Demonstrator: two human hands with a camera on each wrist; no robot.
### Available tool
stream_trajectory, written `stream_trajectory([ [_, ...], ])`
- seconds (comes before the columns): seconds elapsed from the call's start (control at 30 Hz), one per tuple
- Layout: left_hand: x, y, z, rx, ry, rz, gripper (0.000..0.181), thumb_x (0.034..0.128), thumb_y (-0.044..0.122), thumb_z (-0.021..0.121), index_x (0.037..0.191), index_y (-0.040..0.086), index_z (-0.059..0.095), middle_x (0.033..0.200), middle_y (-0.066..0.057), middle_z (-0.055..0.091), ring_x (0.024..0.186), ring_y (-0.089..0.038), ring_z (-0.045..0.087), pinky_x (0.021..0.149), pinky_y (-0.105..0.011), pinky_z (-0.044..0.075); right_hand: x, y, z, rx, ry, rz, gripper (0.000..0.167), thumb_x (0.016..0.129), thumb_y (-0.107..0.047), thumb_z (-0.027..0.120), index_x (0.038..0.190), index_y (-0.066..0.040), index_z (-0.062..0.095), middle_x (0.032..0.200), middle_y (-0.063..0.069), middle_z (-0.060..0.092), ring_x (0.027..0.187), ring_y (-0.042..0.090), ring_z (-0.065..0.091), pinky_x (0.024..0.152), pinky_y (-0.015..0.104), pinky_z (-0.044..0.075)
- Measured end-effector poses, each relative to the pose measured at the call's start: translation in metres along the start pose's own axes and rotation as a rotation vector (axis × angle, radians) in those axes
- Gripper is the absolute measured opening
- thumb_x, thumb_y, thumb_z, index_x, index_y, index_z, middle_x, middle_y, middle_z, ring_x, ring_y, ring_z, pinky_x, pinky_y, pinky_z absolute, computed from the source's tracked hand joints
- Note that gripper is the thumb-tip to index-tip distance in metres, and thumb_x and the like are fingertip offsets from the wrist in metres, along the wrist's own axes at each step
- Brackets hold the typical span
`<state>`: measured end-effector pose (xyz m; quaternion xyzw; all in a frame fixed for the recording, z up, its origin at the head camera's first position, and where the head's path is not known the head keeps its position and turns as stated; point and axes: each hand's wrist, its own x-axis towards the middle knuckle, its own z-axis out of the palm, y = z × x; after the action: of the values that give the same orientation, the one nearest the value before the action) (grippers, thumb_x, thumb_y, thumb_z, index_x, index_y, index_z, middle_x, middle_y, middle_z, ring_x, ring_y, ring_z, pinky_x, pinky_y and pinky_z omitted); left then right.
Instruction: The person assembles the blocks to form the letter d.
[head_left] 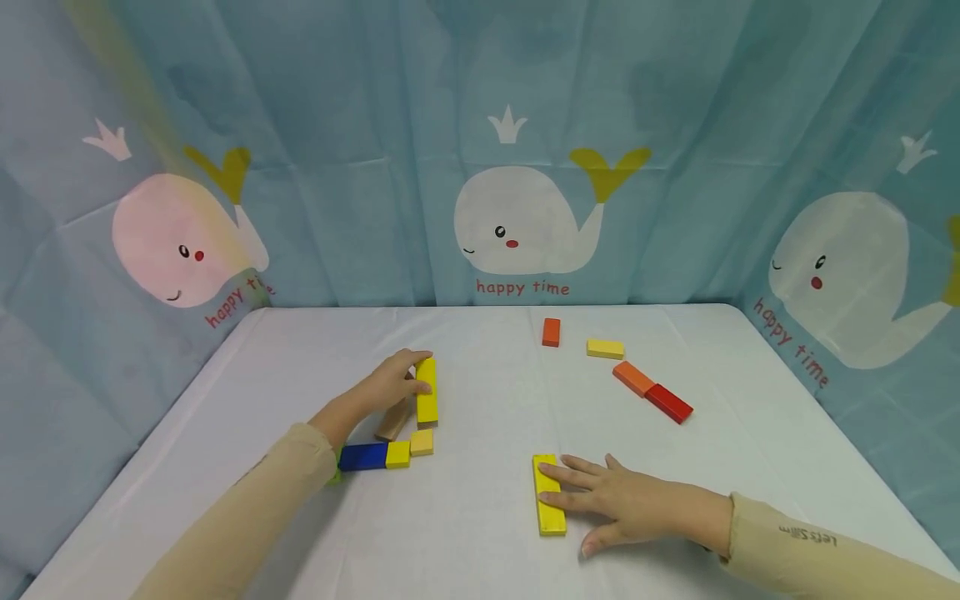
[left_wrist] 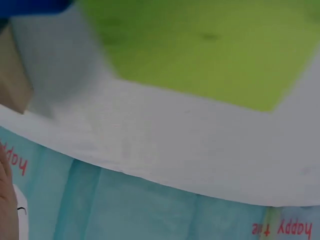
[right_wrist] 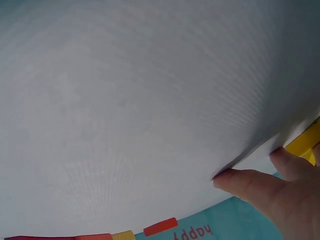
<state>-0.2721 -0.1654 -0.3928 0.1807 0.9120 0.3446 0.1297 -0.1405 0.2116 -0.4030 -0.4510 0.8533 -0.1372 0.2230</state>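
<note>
In the head view my left hand (head_left: 385,385) grips a long yellow block (head_left: 427,410), with its thumb and a finger on the block. Beneath that hand lies a brown wooden block (head_left: 392,423). Nearer me, a blue block (head_left: 363,457), a small yellow block (head_left: 398,454) and a pale yellow block (head_left: 422,442) form a row. A green block (head_left: 335,477) is partly hidden by the sleeve; it looms blurred in the left wrist view. My right hand (head_left: 633,504) rests its spread fingers on a second yellow block (head_left: 552,518), thumb apart from it.
Farther back on the right of the white table (head_left: 480,517) lie an orange-red block (head_left: 551,332) and a pale yellow block (head_left: 605,349). An orange block (head_left: 633,378) touches a red block (head_left: 669,403) end to end. A whale-print curtain (head_left: 360,242) stands behind the table.
</note>
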Motion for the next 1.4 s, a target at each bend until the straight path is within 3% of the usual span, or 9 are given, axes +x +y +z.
stream_trajectory([
  [0.17, 0.009, 0.027, 0.012, -0.102, 0.050, -0.056, 0.061, 0.0952, 0.011, 0.063, 0.147, -0.003, 0.035, 0.127, -0.022, 0.049, 0.072, -0.025, 0.058, 0.062, -0.033, 0.052, 0.000, -0.001, 0.000, 0.013, -0.007, 0.006, 0.072, 0.089, -0.061, 0.053, 0.152, -0.034, 0.032, 0.162, -0.003, 0.016, 0.144, 0.039, 0.017, 0.094, 0.078, 0.023],
  [0.33, 0.021, 0.057, 0.038, -0.171, 0.053, -0.119, 0.055, 0.0922, 0.011, 0.067, 0.140, 0.001, 0.042, 0.121, -0.018, 0.052, 0.066, -0.023, 0.056, 0.060, -0.027, 0.050, 0.002, 0.000, 0.002, 0.020, -0.015, 0.015, 0.072, 0.088, -0.062, 0.053, 0.152, -0.035, 0.032, 0.162, -0.004, 0.015, 0.144, 0.039, 0.017, 0.094, 0.078, 0.022],
  [0.5, 0.034, 0.080, 0.064, -0.167, 0.044, -0.111, 0.051, 0.0915, 0.011, 0.068, 0.136, 0.001, 0.044, 0.116, -0.016, 0.053, 0.060, -0.016, 0.051, 0.057, -0.024, 0.047, 0.004, -0.001, 0.001, 0.018, -0.028, 0.031, 0.073, 0.088, -0.062, 0.053, 0.152, -0.036, 0.032, 0.162, -0.005, 0.015, 0.145, 0.038, 0.016, 0.093, 0.078, 0.023],
  [0.73, 0.045, 0.107, 0.092, -0.115, -0.006, -0.155, 0.051, 0.0909, 0.010, 0.069, 0.135, 0.001, 0.046, 0.102, -0.012, 0.052, 0.062, -0.017, 0.052, 0.057, -0.023, 0.046, 0.004, -0.003, 0.000, 0.021, -0.034, 0.027, 0.073, 0.088, -0.063, 0.053, 0.152, -0.035, 0.032, 0.162, -0.006, 0.015, 0.145, 0.037, 0.015, 0.094, 0.078, 0.023],
  [0.87, 0.045, 0.115, 0.104, -0.002, -0.036, -0.100, 0.049, 0.0916, 0.013, 0.069, 0.134, 0.000, 0.049, 0.109, -0.012, 0.055, 0.078, -0.018, 0.055, 0.070, -0.026, 0.050, 0.004, -0.003, -0.001, 0.012, -0.034, 0.022, 0.073, 0.088, -0.063, 0.053, 0.152, -0.035, 0.032, 0.162, -0.006, 0.014, 0.145, 0.037, 0.015, 0.094, 0.078, 0.023],
  [1.0, 0.041, 0.119, 0.112, 0.267, -0.055, -0.021, 0.051, 0.0923, 0.025, 0.069, 0.137, 0.005, 0.052, 0.125, -0.010, 0.055, 0.098, -0.020, 0.057, 0.090, -0.032, 0.048, 0.004, -0.002, -0.001, 0.003, -0.025, 0.011, 0.073, 0.088, -0.062, 0.053, 0.152, -0.034, 0.032, 0.162, -0.004, 0.015, 0.145, 0.038, 0.016, 0.093, 0.078, 0.023],
  [1.13, 0.038, 0.119, 0.117, 0.484, -0.089, 0.048, 0.059, 0.0906, 0.040, 0.067, 0.140, 0.012, 0.053, 0.136, -0.006, 0.051, 0.107, -0.019, 0.057, 0.094, -0.034, 0.047, 0.003, -0.002, -0.002, 0.001, -0.028, 0.012, 0.073, 0.088, -0.062, 0.053, 0.152, -0.034, 0.032, 0.162, -0.004, 0.016, 0.144, 0.039, 0.016, 0.093, 0.079, 0.024],
  [1.4, 0.032, 0.116, 0.122, 0.490, -0.105, 0.097, 0.061, 0.0889, 0.043, 0.068, 0.141, 0.015, 0.054, 0.138, -0.004, 0.049, 0.111, -0.018, 0.056, 0.095, -0.032, 0.046, 0.002, -0.002, -0.004, -0.004, -0.025, 0.011, 0.073, 0.088, -0.062, 0.054, 0.152, -0.034, 0.033, 0.161, -0.004, 0.017, 0.145, 0.038, 0.016, 0.092, 0.078, 0.025],
])
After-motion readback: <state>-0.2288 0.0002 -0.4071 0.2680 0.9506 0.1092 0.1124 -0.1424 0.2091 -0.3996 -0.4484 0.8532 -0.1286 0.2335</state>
